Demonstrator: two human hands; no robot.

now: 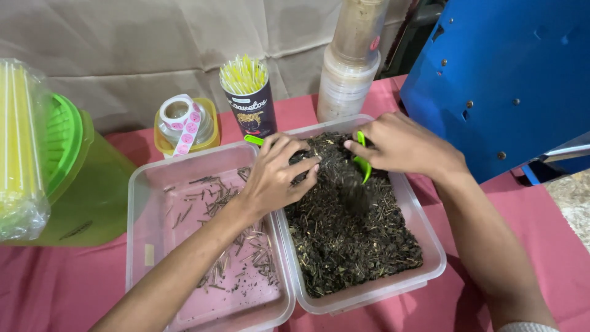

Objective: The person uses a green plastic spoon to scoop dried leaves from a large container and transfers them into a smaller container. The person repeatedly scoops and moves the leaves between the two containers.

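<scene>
Your left hand (276, 175) is cupped, palm down, fingers curled into the heap of dark dried leaf bits (350, 233). It grips a loose clump at the heap's near-left top, right by the wall between the two tubs.

Your right hand (399, 146) is pinched on a small green plastic scoop (362, 161), thumb and forefinger closed on its upper end. The scoop blade points down into the leaf heap; some bits look blurred just below it, can't tell more.

The leaf material sits in the clear rectangular plastic tub on the right (430, 246), piled higher at the far end under both hands, flatter twd you.

Touching it on the left: a second clear rectangular plastic tub (138, 246), w/ only scattered thin brown stalks (233, 246) and crumbs on its floor. A small green item (253, 139) shows at the far rim, just behind your left hand; can't tell what it is.

Both tubs rest on a pink cloth-covered table (553, 246).

Behind the tubs:
- dark printed paper cup packed w/ yellow straws (249, 98)
- roll of pink round stickers (181, 120) on a yellow-lidded clear jar
- stack of clear lidded round containers (350, 67)

Far left: a green plastic bin w/ ribbed lid (80, 178), and a clear bag of yellow straws (18, 154) in front of it. Right: a blue metal panel (498, 80) w/ rivets.
</scene>
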